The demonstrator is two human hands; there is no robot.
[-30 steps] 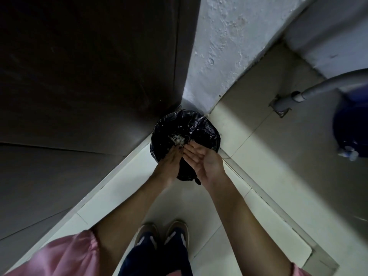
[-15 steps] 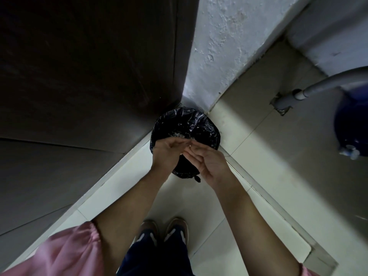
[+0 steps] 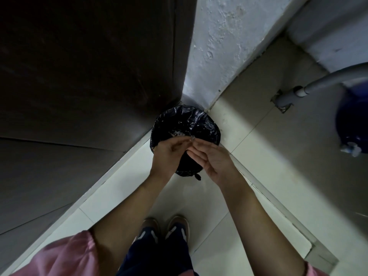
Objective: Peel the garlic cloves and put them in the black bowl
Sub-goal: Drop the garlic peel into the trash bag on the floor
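1. A bin (image 3: 186,128) lined with a black plastic bag stands on the tiled floor (image 3: 249,140), pushed into the corner where a dark door (image 3: 89,66) meets a white plastered wall (image 3: 223,36).
2. Pale scraps (image 3: 177,133) lie inside the bag near its left rim; they look like garlic skin, though they are too small to be sure.
3. Both hands hang over the near rim of the bin, fingertips meeting above the bag.
4. The left hand (image 3: 169,154) has its fingers curled and pinched together at the tips.
5. The right hand (image 3: 213,160) is turned palm-up and inward, fingers bent toward the left fingertips.
6. A tiny pale bit (image 3: 192,138) shows where the fingertips meet; which hand holds it cannot be told.
7. No garlic cloves and no black bowl are in view.
8. Two shoes (image 3: 165,229) stand on the floor below the arms, and a grey pipe (image 3: 318,82) crosses the right edge.
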